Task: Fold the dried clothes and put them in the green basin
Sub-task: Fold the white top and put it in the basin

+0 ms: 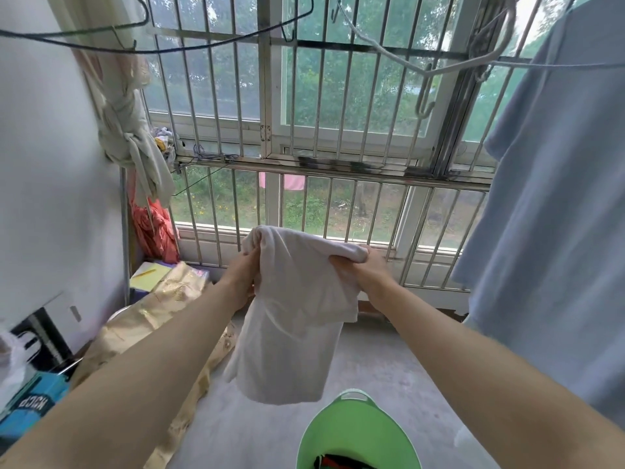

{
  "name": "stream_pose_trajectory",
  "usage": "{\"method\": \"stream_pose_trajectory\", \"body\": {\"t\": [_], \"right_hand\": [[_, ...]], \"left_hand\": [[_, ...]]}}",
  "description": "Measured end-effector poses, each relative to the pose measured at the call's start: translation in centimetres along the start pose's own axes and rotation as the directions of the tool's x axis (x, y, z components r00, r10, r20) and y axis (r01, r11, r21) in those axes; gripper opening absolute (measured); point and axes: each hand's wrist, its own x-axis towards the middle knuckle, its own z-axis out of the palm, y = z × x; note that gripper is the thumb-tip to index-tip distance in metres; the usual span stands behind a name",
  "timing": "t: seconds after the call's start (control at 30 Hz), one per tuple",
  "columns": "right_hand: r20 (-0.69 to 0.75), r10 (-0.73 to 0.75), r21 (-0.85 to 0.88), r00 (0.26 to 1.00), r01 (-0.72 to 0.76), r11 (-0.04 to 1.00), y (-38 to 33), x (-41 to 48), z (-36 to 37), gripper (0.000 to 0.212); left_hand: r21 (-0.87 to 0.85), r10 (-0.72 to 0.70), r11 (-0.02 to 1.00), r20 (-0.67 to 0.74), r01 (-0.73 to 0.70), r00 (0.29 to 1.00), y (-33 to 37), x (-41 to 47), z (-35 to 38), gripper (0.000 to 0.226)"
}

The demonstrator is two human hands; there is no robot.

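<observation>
Barred window (270, 137) at twelve o'clock. Left hand (241, 275) and right hand (363, 270) pinch a white cloth (297, 316) — green basin (355, 424) at six.

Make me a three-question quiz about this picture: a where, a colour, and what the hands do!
1. Where is the green basin? A windowsill B floor, below the white cloth C on the line
2. What colour is the garment hanging at right? A red B black C light blue
3. Who holds the white cloth? A both hands B nobody C one hand
Answers: B, it sits on the floor; C, its fabric is pale blue; A, left hand and right hand each grip its top.
</observation>
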Motion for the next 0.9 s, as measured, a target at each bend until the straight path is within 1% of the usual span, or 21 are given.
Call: {"method": "stream_pose_trajectory", "body": {"t": [0.07,0.17,0.2,0.27,0.33,0.37,0.43,0.47,0.5,0.53,0.57,0.6,0.7,0.77,0.83,0.87,0.9], "right_hand": [[0.001,-0.017,-0.025,1.000,0.017,1.000,0.1,0.1,0.1,0.034],[0.024,-0.052,-0.089,0.998,0.054,0.995,0.1,0.2,0.0,0.033],[0.022,-0.058,-0.093,0.998,0.059,0.994,0.1,0.2,0.0,0.030],[-0.006,-0.045,-0.078,0.999,0.045,0.996,0.3,0.1,0.1,0.024],[-0.043,0.006,-0.049,0.999,-0.008,0.999,0.5,0.3,0.3,0.028],[-0.058,0.031,-0.019,0.998,-0.032,0.999,0.6,0.3,0.4,0.028],[-0.087,0.069,0.059,0.994,-0.064,0.996,0.8,0.4,0.7,0.018],[-0.098,0.089,0.093,0.991,-0.080,0.992,0.7,0.4,0.8,0.015],[-0.104,0.104,0.124,0.989,-0.091,0.988,0.7,0.4,0.8,0.015],[-0.104,0.115,0.145,0.988,-0.099,0.984,0.5,0.3,0.9,0.015],[-0.100,0.116,0.153,0.988,-0.100,0.983,0.5,0.3,0.9,0.016],[-0.092,0.114,0.153,0.989,-0.099,0.983,0.4,0.3,1.0,0.016],[-0.051,0.052,0.092,0.997,-0.048,0.995,0.2,0.1,0.7,0.018],[0.003,0.007,0.043,1.000,-0.007,0.999,0.1,0.0,0.3,0.019],[0.033,0.011,0.053,0.999,-0.013,0.999,0.0,0.2,-0.5,0.016],[0.032,0.022,0.071,0.999,-0.024,0.997,-0.1,0.3,-0.8,0.013],[0.029,0.029,0.092,0.999,-0.031,0.995,0.0,0.6,-1.3,0.017]], "left_hand": [[0.022,-0.085,0.996,0.055,0.084,0.995,0.0,-0.6,0.2,0.054],[0.074,-0.149,0.987,0.142,0.139,0.979,-0.6,-0.7,-0.1,0.064],[0.058,-0.159,0.987,0.192,0.150,0.968,-0.7,-0.6,-0.1,0.068],[-0.046,-0.168,0.980,0.320,0.193,0.932,-1.1,-0.2,-0.4,0.073],[-0.167,-0.147,0.957,0.420,0.236,0.896,-1.4,-0.2,-0.6,0.072],[-0.205,-0.119,0.950,0.459,0.235,0.880,-1.5,-0.4,-0.8,0.071],[-0.231,-0.023,0.959,0.518,0.166,0.855,-1.9,-0.8,-0.9,0.068],[-0.216,0.015,0.969,0.536,0.120,0.844,-2.1,-1.0,-0.9,0.064],[-0.196,0.039,0.977,0.540,0.081,0.841,-2.4,-1.0,-0.9,0.064],[-0.154,0.041,0.987,0.544,0.052,0.838,-2.7,-1.0,-0.9,0.072],[-0.096,0.025,0.995,0.540,0.032,0.841,-3.2,-0.8,-0.8,0.080],[-0.048,0.001,0.998,0.523,0.029,0.852,-3.7,-0.5,-0.7,0.082],[0.046,-0.065,0.998,0.411,0.051,0.909,-4.8,-0.1,-0.3,0.063],[0.062,-0.066,0.997,0.343,0.048,0.937,-4.7,0.0,-0.3,0.062],[0.001,-0.013,1.000,0.329,0.013,0.944,-4.0,0.1,-0.2,0.054],[-0.059,0.014,0.998,0.335,0.006,0.942,-3.6,0.1,-0.1,0.045],[-0.106,0.035,0.994,0.338,0.001,0.941,-3.1,0.0,0.0,0.032]]}}
